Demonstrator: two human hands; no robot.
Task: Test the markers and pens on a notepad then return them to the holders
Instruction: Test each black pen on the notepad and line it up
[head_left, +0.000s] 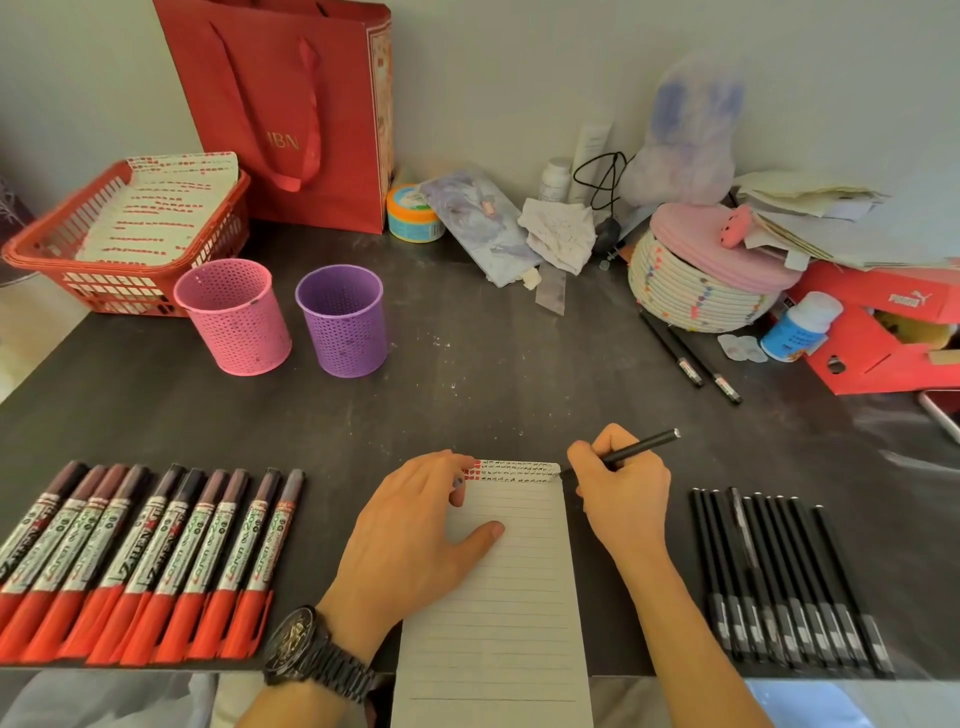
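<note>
Head view: basket (31, 247) holds marked sheets (156, 208); pink cup (232, 317), purple cup (343, 321): bottoms hidden; left hand (415, 530) flat on notepad (519, 597), right hand (618, 483) grips pen (644, 446).

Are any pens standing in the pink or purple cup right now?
No, nothing sticks up out of the pink cup or the purple cup; the red markers and black pens lie in rows on the table.
</note>
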